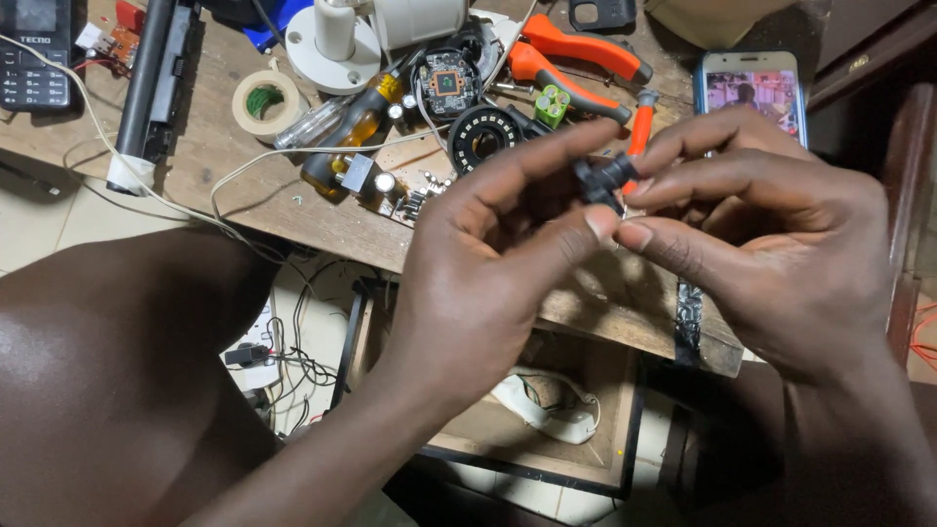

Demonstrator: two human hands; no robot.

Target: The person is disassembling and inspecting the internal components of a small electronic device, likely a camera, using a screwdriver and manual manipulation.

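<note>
A worn wooden table (293, 205) stands on a pale tiled floor (39, 224). Under it lies a flat wooden board with a dark frame (576, 390). The light is dim.

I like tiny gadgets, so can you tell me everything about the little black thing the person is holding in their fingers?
The small black part looks like hard plastic, dark and a bit shiny, with a knobbly shape of rounded lumps; finer detail is too small to tell. It is held in the air above the edge of the wooden table, not resting on anything. The left hand pinches it from one side with fingertips and thumb, and the right hand grips it from the other side. The fingers hide part of it.
</note>
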